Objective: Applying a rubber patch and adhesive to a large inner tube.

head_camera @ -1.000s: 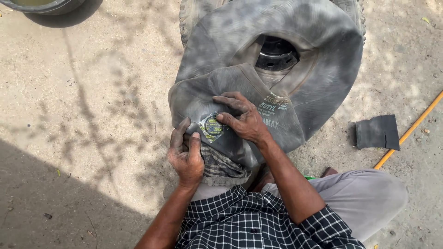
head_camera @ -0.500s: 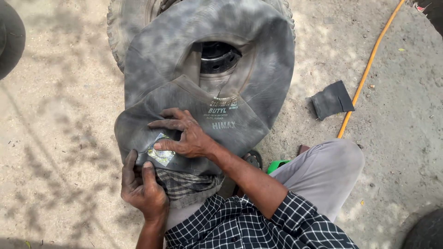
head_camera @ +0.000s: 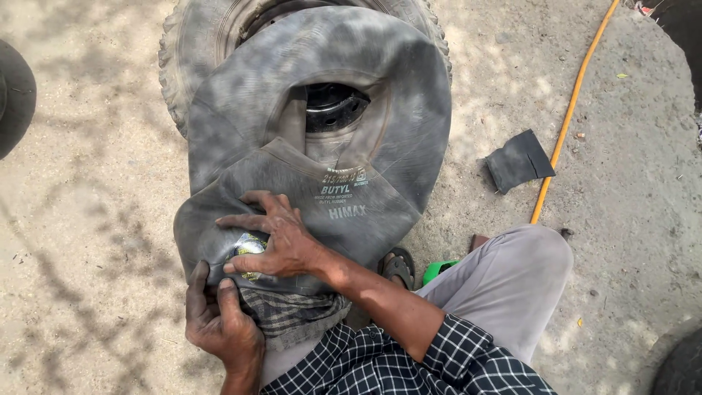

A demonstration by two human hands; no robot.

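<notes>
**Hands press a patch on a tube**

The tube [head_camera: 314, 146] lies draped over a tyre [head_camera: 183, 66], its near fold on the person's lap. Right hand [head_camera: 274, 238] lies flat, fingers spread, on a shiny patch [head_camera: 248, 247]. Left hand [head_camera: 219, 322], just below, pinches the tube's edge. A rubber scrap [head_camera: 518, 161] and hose [head_camera: 567, 124] lie well right. The patch is mostly hidden.

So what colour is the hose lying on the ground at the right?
Yellow-orange: the hose shows best in the head view.
</notes>
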